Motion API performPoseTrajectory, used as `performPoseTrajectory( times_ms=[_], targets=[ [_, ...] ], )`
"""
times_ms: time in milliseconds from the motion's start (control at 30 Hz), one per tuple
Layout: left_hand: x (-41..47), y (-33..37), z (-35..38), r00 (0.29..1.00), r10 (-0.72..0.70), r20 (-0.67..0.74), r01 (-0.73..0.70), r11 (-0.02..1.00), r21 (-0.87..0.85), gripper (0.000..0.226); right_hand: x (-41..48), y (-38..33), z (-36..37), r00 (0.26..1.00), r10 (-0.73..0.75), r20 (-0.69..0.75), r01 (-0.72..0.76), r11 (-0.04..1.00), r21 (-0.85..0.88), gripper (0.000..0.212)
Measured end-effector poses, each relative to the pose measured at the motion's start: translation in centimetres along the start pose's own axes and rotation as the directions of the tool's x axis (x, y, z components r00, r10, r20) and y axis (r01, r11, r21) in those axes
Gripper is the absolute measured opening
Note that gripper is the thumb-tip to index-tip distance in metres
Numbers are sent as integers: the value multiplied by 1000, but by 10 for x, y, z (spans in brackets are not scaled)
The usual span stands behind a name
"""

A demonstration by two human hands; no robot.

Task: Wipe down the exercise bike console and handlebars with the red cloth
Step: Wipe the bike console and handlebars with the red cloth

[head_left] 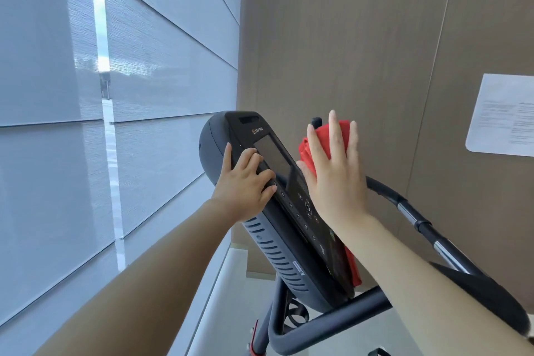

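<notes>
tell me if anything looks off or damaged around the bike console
Nothing stands out. The console looks intact, its screen dark; the left hand grips its edge while the right hand presses the red cloth against its side.

A pale floor point(231, 303) carries the exercise bike's dark tubular frame point(332, 315). On top of the frame sits the black console point(277, 228), tilted. A red cloth point(320, 136) hangs along the console's right side, and the right hand point(335, 179) presses it there with straight fingers. The left hand point(245, 185) grips the console's left edge, thumb behind and fingers on the front face.
</notes>
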State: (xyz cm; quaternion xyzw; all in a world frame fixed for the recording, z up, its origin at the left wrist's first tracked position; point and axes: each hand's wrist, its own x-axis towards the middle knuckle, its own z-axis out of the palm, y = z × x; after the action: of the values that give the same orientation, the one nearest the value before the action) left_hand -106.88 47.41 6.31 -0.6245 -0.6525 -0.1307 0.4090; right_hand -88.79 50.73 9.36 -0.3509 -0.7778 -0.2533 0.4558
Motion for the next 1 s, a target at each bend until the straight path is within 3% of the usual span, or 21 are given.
performPoseTrajectory(
  times_ms=[167, 633, 800, 1000],
  targets=[
    [-1, -1, 1, 1000, 2, -5, -1, 1000, 17, 44, -17, 3, 9, 999, 0, -36, -2, 999, -38, 53],
    [1, 0, 0, 1000, -7, 22, 6, 1000, 26, 45, -74, 9, 7, 998, 49, 48, -54, 993, 107, 61],
    [2, 0, 1, 1000, -11, 15, 10, 1000, 27, 45, -71, 1, 11, 991, 134, -5, -130, 971, 200, 66],
    [2, -1, 3, 1000, -9, -7, 9, 1000, 27, 48, -70, 2, 24, 981, 162, -109, -141, 973, 181, 50]
  ],
)
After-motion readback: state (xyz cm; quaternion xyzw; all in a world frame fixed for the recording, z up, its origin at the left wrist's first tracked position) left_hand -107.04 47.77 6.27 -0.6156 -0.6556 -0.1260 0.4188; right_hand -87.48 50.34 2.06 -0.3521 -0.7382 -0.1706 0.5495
